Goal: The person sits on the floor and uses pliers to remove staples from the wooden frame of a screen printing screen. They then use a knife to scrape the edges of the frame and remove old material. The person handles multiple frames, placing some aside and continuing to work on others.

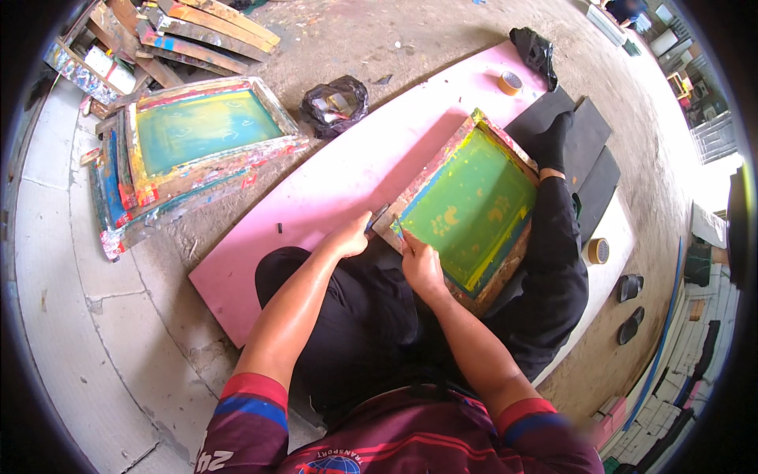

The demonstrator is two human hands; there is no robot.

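Observation:
A screen-printing frame (462, 215) leans across my lap, its green mesh showing pale yellowish patterns and its wooden border crusted with paint. My right hand (423, 267) grips the near edge of the border, thumb lying on the wood. Just left of the frame's near corner, my left hand (351, 237) is closed, with a small dark piece showing past its fingers. What that piece is, I cannot make out. My foot in a black sock (557, 134) rests beside the frame's far right side.
Under me lies a pink board (316, 193). Rolls of tape (510, 83) and black plastic bags (335, 107) lie around it. More paint-stained frames (209, 130) are stacked at left, near wooden slats (209, 35). Dark sheets (598, 178) and sandals (630, 287) are at right.

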